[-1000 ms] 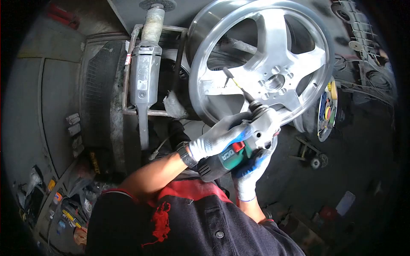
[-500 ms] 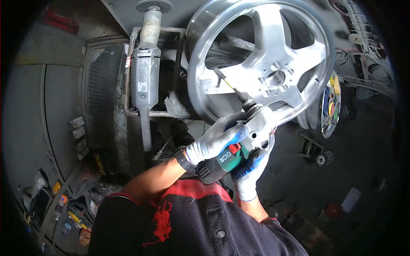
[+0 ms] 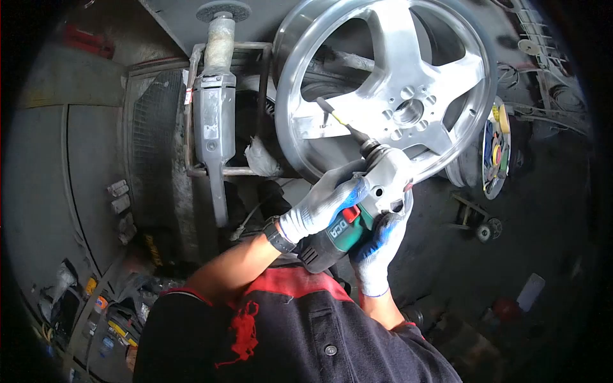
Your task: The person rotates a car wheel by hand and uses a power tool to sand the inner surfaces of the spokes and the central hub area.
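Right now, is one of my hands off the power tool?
No, the left hand and the right hand both grip the power tool.

Counting two gloved hands [image 3: 329,201] [image 3: 383,242], one green power tool [image 3: 348,236], one bit [image 3: 337,117], one wristwatch [image 3: 279,237]. One front wheel [image 3: 377,102] — four visible spokes [image 3: 394,45], five bolt holes [image 3: 407,91], one centre bore [image 3: 408,112]. Along the frame's [image 3: 263,76] left edge — one long grey tool [image 3: 214,121], one disc [image 3: 239,11].

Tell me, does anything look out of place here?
Possibly the crumpled whitish scrap at the lower right corner of the brown metal-tube frame; it looks like stray litter among rigid metal things.
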Available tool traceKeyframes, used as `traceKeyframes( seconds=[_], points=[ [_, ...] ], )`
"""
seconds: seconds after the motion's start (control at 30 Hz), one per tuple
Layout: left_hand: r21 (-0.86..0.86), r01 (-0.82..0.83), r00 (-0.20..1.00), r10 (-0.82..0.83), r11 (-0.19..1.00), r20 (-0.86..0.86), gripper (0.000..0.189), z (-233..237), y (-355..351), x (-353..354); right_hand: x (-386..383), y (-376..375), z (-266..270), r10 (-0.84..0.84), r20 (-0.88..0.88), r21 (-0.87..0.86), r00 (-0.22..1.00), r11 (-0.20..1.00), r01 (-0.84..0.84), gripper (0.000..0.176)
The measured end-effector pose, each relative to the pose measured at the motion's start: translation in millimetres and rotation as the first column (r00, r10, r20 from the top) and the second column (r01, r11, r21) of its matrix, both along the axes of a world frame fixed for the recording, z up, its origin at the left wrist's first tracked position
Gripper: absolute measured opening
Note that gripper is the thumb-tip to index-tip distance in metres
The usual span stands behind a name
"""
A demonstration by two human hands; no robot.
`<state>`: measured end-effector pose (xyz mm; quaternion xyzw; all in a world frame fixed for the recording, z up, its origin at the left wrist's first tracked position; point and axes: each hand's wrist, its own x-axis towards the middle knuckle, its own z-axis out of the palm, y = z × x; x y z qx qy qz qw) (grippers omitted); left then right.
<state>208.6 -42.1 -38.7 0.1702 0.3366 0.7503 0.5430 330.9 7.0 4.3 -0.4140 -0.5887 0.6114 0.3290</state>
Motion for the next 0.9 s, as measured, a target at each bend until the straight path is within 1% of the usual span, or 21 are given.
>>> traceKeyframes(
  seconds=[0.03, 0.07, 0.1, 0.17, 0.2, 0.23, 0.3, 0.33, 0.37, 0.43, 0.47, 0.5, 0.57, 0.6, 0.7, 0.73, 0.77, 0.83, 0.87, 0.9],
  points=[
    [0.019, -0.027, 1.0, 0.027, 0.999, -0.005, 0.057, -1, 0, 1, -3, 1, 3, 0.04, 0.004, 0.008, 0.999, 0.999, -0.04, 0.083],
    [0.008, -0.007, 1.0, 0.007, 1.0, -0.011, 0.056, -8, 5, 2, -10, 1, 6, -0.034, -0.025, -0.005, 0.999, 0.999, 0.034, 0.077],
    [0.011, -0.001, 1.0, 0.001, 1.0, -0.013, 0.056, -8, 12, 2, -10, 3, 7, -0.041, -0.027, -0.002, 0.999, 0.999, 0.041, 0.077],
    [0.028, 0.131, 0.991, -0.132, 0.991, 0.03, 0.055, -10, 25, -1, -9, 7, 8, -0.155, -0.029, -0.031, 0.988, 0.988, 0.154, 0.074],
    [0.006, 0.21, 0.978, -0.21, 0.978, -0.009, 0.066, -4, 27, -8, -16, 8, 9, -0.224, -0.064, 0.017, 0.972, 0.974, 0.226, 0.07],
    [0.007, 0.214, 0.977, -0.214, 0.977, -0.009, 0.066, -5, 28, -7, -15, 7, 9, -0.228, -0.064, 0.018, 0.971, 0.973, 0.23, 0.07],
    [0.025, 0.134, 0.99, -0.134, 0.991, -0.036, 0.066, -6, 30, -5, -15, 6, 8, -0.234, -0.041, 0.015, 0.971, 0.972, 0.234, 0.071],
    [0.037, 0.222, 0.973, -0.22, 0.974, -0.07, 0.065, -5, 23, -13, -16, 2, 9, -0.242, -0.028, -0.017, 0.97, 0.97, 0.241, 0.072],
    [0.033, 0.223, 0.973, -0.221, 0.974, -0.072, 0.065, -5, 18, -13, -12, -1, 8, -0.243, -0.03, -0.022, 0.97, 0.97, 0.242, 0.072],
    [-0.001, 0.09, 0.996, -0.09, 0.996, -0.025, 0.058, -5, 4, -5, -1, -8, -1, -0.075, 0.019, -0.013, 0.997, 0.997, 0.075, 0.069],
    [-0.074, 0.082, 0.995, -0.085, 0.994, -0.043, 0.061, -7, -3, -3, 0, -10, -8, -0.028, -0.005, 0.049, 1.0, 0.998, 0.028, 0.077],
    [-0.077, 0.082, 0.995, -0.086, 0.994, -0.047, 0.061, -10, -8, -3, -1, -13, -9, -0.029, -0.009, 0.046, 1.0, 0.999, 0.029, 0.077],
    [-0.042, 0.033, 0.996, -0.037, 0.999, -0.079, 0.067, -16, -17, -3, -3, -21, -10, -0.012, 0.02, -0.022, 1.0, 1.0, 0.012, 0.087],
    [-0.044, 0.038, 0.999, -0.039, 0.998, -0.021, 0.07, -16, -20, -3, -6, -23, -7, -0.004, 0.061, 0.026, 0.998, 1.0, 0.003, 0.092],
    [-0.04, 0.026, 1.0, -0.026, 0.999, -0.01, 0.071, -10, -25, -5, -11, -27, 2, 0.014, 0.077, -0.009, 0.997, 1.0, -0.013, 0.092],
    [-0.046, 0.034, 0.999, -0.035, 0.998, -0.014, 0.071, -14, -23, -3, -11, -25, 2, 0.026, 0.071, 0.034, 0.997, 0.999, -0.029, 0.089],
    [-0.044, 0.041, 0.999, -0.042, 0.998, -0.016, 0.071, -18, -18, -3, -10, -24, 1, 0.019, 0.07, 0.036, 0.997, 0.999, -0.022, 0.089],
    [0.005, 0.092, 0.996, -0.092, 0.996, -0.007, 0.07, -13, -6, -8, -9, -21, -1, -0.047, 0.069, 0.048, 0.997, 0.998, 0.044, 0.086],
    [-0.037, 0.08, 0.995, -0.081, 0.996, -0.051, 0.069, -6, -8, -8, -10, -20, 3, -0.037, 0.063, 0.043, 0.997, 0.998, 0.035, 0.082],
    [-0.037, 0.081, 0.995, -0.083, 0.996, -0.051, 0.069, -7, -8, -8, -10, -20, 5, -0.039, 0.064, 0.043, 0.997, 0.998, 0.036, 0.082]
  ],
)
